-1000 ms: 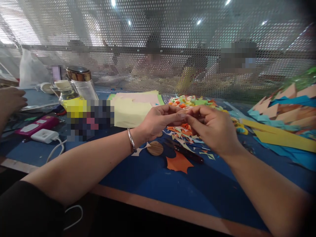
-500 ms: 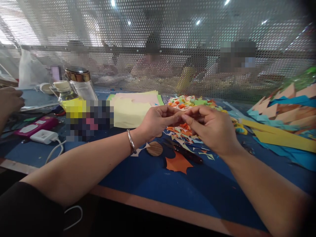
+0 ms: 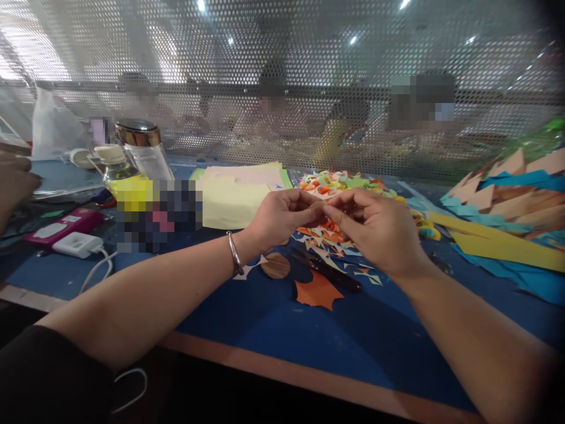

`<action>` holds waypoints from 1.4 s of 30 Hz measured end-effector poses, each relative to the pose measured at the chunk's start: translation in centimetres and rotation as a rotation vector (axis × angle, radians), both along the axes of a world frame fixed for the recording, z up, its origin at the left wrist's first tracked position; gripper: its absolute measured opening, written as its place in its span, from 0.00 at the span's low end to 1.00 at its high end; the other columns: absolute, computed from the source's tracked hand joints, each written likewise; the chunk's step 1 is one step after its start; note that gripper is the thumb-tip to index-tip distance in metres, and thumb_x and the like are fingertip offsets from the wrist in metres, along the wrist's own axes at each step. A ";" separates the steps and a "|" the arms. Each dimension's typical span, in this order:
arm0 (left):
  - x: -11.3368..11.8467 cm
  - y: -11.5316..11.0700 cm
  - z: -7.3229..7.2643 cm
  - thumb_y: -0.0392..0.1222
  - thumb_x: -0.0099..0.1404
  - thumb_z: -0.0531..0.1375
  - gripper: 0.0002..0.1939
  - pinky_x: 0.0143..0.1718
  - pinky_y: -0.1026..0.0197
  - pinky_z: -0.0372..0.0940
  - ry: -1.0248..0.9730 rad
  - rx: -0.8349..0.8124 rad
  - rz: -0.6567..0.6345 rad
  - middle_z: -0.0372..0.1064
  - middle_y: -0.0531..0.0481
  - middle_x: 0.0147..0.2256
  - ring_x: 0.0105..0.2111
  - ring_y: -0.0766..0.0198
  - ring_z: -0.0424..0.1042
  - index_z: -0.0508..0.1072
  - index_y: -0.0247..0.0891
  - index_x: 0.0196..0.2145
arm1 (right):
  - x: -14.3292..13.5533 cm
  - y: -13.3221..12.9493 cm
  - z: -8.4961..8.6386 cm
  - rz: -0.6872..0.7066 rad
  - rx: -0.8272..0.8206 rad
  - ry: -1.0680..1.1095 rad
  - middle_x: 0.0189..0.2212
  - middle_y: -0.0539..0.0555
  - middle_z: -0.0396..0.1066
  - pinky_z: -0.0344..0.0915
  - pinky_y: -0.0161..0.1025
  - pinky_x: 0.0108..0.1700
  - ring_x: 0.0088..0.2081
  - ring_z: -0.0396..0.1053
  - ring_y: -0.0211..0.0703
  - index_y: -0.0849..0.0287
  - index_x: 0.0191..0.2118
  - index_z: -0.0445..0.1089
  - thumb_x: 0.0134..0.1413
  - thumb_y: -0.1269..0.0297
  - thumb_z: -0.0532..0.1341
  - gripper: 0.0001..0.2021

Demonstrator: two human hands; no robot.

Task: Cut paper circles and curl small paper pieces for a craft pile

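Observation:
My left hand [image 3: 282, 218], with a silver bangle at its wrist, and my right hand [image 3: 375, 227] meet fingertip to fingertip above the blue table [image 3: 282, 330]. Both are pinched closed; whatever sits between the fingertips is too small or hidden to make out. Behind and under them lies a heap of colourful paper scraps [image 3: 335, 182]. Below the hands are an orange spiky paper piece [image 3: 318, 292], a dark-handled tool [image 3: 338, 275] and a round wooden disc [image 3: 276, 267]. Pale paper sheets [image 3: 233, 206] are stacked behind my left hand.
A lidded glass jar [image 3: 148, 153], a small bottle [image 3: 117, 168], a magenta box [image 3: 66, 227] and a white plug [image 3: 79, 244] stand left. Another person's hand [image 3: 17, 182] is at the far left. Layered coloured paper [image 3: 507, 200] lies right; a perforated metal screen [image 3: 247, 88] rises behind.
My two hands hold nearly the same pinched pose. The other person's hand at the left edge has shifted slightly.

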State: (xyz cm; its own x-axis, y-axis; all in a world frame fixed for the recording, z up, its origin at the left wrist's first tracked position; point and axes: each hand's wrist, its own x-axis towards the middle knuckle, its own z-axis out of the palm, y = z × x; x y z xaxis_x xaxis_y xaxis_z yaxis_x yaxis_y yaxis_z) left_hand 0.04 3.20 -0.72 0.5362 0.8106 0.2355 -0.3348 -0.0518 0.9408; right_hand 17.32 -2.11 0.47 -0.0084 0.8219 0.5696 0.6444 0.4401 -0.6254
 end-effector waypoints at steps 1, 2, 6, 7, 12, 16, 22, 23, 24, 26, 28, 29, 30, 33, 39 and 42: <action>0.0 0.1 -0.1 0.39 0.59 0.70 0.09 0.48 0.59 0.72 0.009 0.013 0.003 0.77 0.52 0.30 0.33 0.69 0.78 0.76 0.34 0.32 | 0.0 0.0 0.0 0.005 -0.004 0.001 0.21 0.49 0.70 0.59 0.35 0.20 0.18 0.64 0.35 0.56 0.33 0.73 0.59 0.57 0.65 0.09; 0.0 0.1 -0.1 0.40 0.59 0.70 0.09 0.47 0.60 0.72 0.015 0.025 0.005 0.77 0.52 0.30 0.34 0.69 0.78 0.76 0.34 0.32 | 0.0 0.0 0.0 0.012 -0.008 0.001 0.21 0.49 0.70 0.58 0.35 0.20 0.18 0.63 0.35 0.56 0.33 0.73 0.60 0.57 0.64 0.09; 0.0 0.2 -0.2 0.40 0.59 0.70 0.08 0.46 0.60 0.72 0.022 0.068 0.011 0.76 0.52 0.30 0.33 0.69 0.78 0.76 0.34 0.32 | -0.1 0.0 0.0 0.015 0.004 -0.002 0.21 0.49 0.70 0.59 0.35 0.20 0.18 0.64 0.35 0.56 0.33 0.72 0.60 0.57 0.64 0.09; 0.0 0.1 -0.2 0.40 0.59 0.69 0.08 0.46 0.60 0.72 0.031 0.072 0.017 0.76 0.52 0.29 0.33 0.69 0.78 0.76 0.34 0.32 | -0.1 0.0 0.0 0.012 0.009 -0.002 0.21 0.49 0.70 0.59 0.35 0.20 0.18 0.64 0.35 0.56 0.33 0.72 0.60 0.56 0.64 0.09; 0.0 0.2 -0.1 0.39 0.59 0.69 0.07 0.45 0.61 0.72 0.069 0.094 0.048 0.76 0.52 0.29 0.33 0.69 0.78 0.75 0.34 0.31 | 0.3 0.3 -0.4 -0.009 -0.012 0.008 0.23 0.51 0.73 0.61 0.35 0.20 0.19 0.65 0.36 0.57 0.35 0.73 0.59 0.55 0.66 0.10; 0.1 0.4 -0.4 0.39 0.60 0.68 0.07 0.43 0.61 0.72 0.057 0.155 0.047 0.75 0.52 0.29 0.32 0.69 0.77 0.75 0.34 0.32 | 0.6 0.5 -0.7 -0.026 -0.042 0.004 0.27 0.52 0.75 0.63 0.36 0.21 0.21 0.68 0.38 0.57 0.39 0.74 0.58 0.55 0.66 0.11; -0.1 0.6 -0.6 0.41 0.59 0.66 0.07 0.41 0.61 0.72 0.171 0.286 0.122 0.75 0.51 0.30 0.33 0.67 0.77 0.75 0.37 0.33 | 0.5 0.4 -0.7 -0.009 -0.018 -0.004 0.28 0.53 0.76 0.64 0.35 0.22 0.22 0.70 0.38 0.57 0.39 0.74 0.58 0.53 0.66 0.12; -0.1 0.5 -0.5 0.41 0.59 0.66 0.06 0.40 0.61 0.71 0.194 0.305 0.136 0.75 0.51 0.30 0.33 0.66 0.77 0.75 0.37 0.33 | 0.4 0.3 -0.6 -0.008 -0.013 -0.009 0.28 0.53 0.75 0.64 0.35 0.22 0.22 0.69 0.37 0.57 0.38 0.74 0.58 0.53 0.66 0.12; -0.2 0.4 -0.4 0.40 0.59 0.66 0.06 0.39 0.62 0.71 0.212 0.326 0.149 0.74 0.51 0.30 0.33 0.66 0.76 0.74 0.37 0.34 | 0.3 0.3 -0.5 -0.007 -0.008 -0.014 0.27 0.52 0.75 0.63 0.35 0.22 0.21 0.68 0.37 0.57 0.37 0.74 0.58 0.53 0.66 0.12; -0.3 0.2 -0.2 0.41 0.59 0.66 0.06 0.38 0.62 0.70 0.244 0.364 0.176 0.74 0.51 0.30 0.32 0.66 0.76 0.73 0.38 0.33 | 0.2 0.2 -0.3 -0.002 -0.005 -0.020 0.25 0.52 0.73 0.60 0.34 0.20 0.20 0.66 0.35 0.57 0.36 0.74 0.59 0.53 0.66 0.11; -0.4 0.0 0.0 0.42 0.61 0.66 0.07 0.36 0.62 0.69 0.265 0.407 0.214 0.74 0.51 0.29 0.32 0.66 0.75 0.72 0.39 0.34 | 0.1 0.1 -0.1 0.009 -0.011 -0.018 0.23 0.51 0.72 0.58 0.34 0.18 0.18 0.64 0.35 0.56 0.36 0.74 0.59 0.55 0.65 0.10; -0.5 -0.1 0.1 0.43 0.61 0.66 0.07 0.36 0.62 0.69 0.269 0.426 0.231 0.74 0.51 0.30 0.32 0.66 0.75 0.72 0.39 0.34 | 0.0 0.0 0.0 0.012 -0.016 -0.015 0.23 0.50 0.71 0.58 0.34 0.18 0.18 0.64 0.35 0.56 0.36 0.74 0.59 0.55 0.65 0.10; -0.5 -0.2 0.2 0.44 0.61 0.66 0.08 0.36 0.62 0.69 0.270 0.441 0.244 0.74 0.51 0.29 0.32 0.66 0.75 0.71 0.40 0.34 | 0.0 0.0 0.0 0.014 -0.021 -0.013 0.23 0.50 0.71 0.57 0.34 0.18 0.18 0.64 0.35 0.56 0.36 0.74 0.59 0.56 0.65 0.09; -0.5 -0.2 0.2 0.44 0.61 0.66 0.09 0.36 0.62 0.69 0.242 0.415 0.212 0.74 0.51 0.29 0.32 0.65 0.76 0.71 0.40 0.34 | -0.1 -0.2 0.2 0.017 -0.022 -0.001 0.22 0.50 0.70 0.57 0.35 0.18 0.17 0.63 0.34 0.56 0.34 0.73 0.58 0.57 0.65 0.09; -0.5 0.4 0.5 0.42 0.59 0.69 0.11 0.43 0.58 0.73 0.111 0.185 0.005 0.77 0.50 0.31 0.34 0.64 0.79 0.72 0.38 0.36 | 0.2 -0.1 0.2 0.051 -0.076 0.057 0.23 0.49 0.70 0.59 0.36 0.19 0.17 0.63 0.35 0.56 0.33 0.72 0.58 0.57 0.65 0.09; -0.7 0.6 0.8 0.39 0.58 0.69 0.11 0.42 0.59 0.74 0.093 0.196 -0.035 0.77 0.50 0.30 0.33 0.65 0.79 0.72 0.37 0.36 | 0.3 0.0 0.2 0.065 -0.108 0.084 0.21 0.49 0.69 0.59 0.36 0.19 0.17 0.62 0.35 0.56 0.33 0.72 0.58 0.54 0.66 0.11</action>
